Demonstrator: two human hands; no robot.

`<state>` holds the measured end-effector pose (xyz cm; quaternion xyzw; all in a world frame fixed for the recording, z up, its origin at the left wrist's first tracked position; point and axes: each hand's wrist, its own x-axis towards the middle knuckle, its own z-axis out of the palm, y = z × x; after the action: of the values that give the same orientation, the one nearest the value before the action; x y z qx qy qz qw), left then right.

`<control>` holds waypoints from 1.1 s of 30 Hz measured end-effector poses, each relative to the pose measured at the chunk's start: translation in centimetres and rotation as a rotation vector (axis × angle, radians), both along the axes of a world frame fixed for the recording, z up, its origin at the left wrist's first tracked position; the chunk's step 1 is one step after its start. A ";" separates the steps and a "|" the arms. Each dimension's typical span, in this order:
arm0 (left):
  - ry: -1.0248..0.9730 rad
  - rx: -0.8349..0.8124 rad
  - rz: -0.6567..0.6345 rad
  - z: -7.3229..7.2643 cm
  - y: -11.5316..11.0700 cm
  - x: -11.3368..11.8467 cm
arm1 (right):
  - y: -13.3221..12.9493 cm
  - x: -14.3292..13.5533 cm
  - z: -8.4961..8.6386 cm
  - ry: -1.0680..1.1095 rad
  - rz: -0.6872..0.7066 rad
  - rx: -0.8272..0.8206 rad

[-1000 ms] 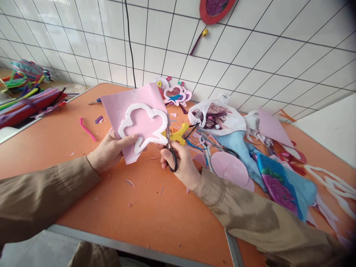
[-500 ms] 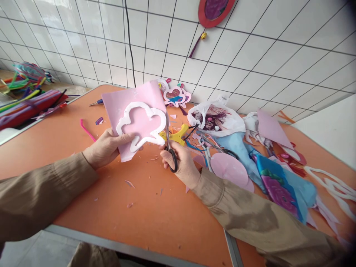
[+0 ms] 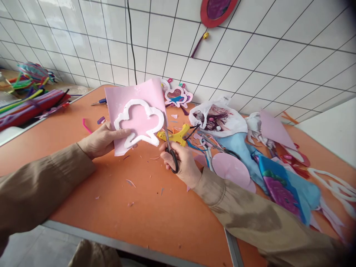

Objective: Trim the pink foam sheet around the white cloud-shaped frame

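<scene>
My left hand (image 3: 104, 138) grips the lower left of a pink foam sheet (image 3: 114, 99), thumb on top and fingers behind. On the sheet lies a white flower-shaped frame (image 3: 155, 115) with a wavy outline, pressed under that thumb. My right hand (image 3: 182, 161) is closed round the black handles of a pair of scissors (image 3: 174, 161). The blades point up and away, alongside the right edge of the sheet and frame. Whether the blades are apart is too fine to make out. Behind the scissors lies a yellow glue gun (image 3: 176, 135).
Scraps dot the orange table (image 3: 111, 207). At right lie pink ovals (image 3: 230, 168), a second pair of scissors (image 3: 215, 144), a white plastic bag (image 3: 235, 120) and blue fabric (image 3: 275, 181). Finished-looking ornaments (image 3: 176, 97) lean near the tiled wall. Coloured pipe cleaners (image 3: 30, 107) are at far left.
My left hand has drawn the sheet and frame slightly left and tilted them, widening the space to the scissors. My right hand stays nearly in place. The view has shifted a little.
</scene>
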<state>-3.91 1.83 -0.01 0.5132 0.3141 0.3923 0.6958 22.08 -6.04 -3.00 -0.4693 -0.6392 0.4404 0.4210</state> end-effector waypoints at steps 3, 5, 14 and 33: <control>-0.003 -0.007 0.011 0.2 0.2 -0.2 | -0.1 0.0 0.0 -0.005 0.005 -0.011; -0.002 -0.009 0.003 0.3 0.3 -0.3 | -0.1 -0.1 -0.1 -0.010 0.006 -0.024; 0.025 0.053 -0.015 0.2 0.5 -0.8 | -0.2 0.0 -0.1 -0.022 0.003 -0.033; 0.067 0.046 -0.038 0.0 0.8 -1.3 | -0.1 0.7 0.5 0.076 0.142 -0.048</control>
<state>-5.21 2.59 -0.03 0.5477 0.3185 0.3687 0.6802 22.79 -6.11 -2.51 -0.4158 -0.6435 0.5019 0.4013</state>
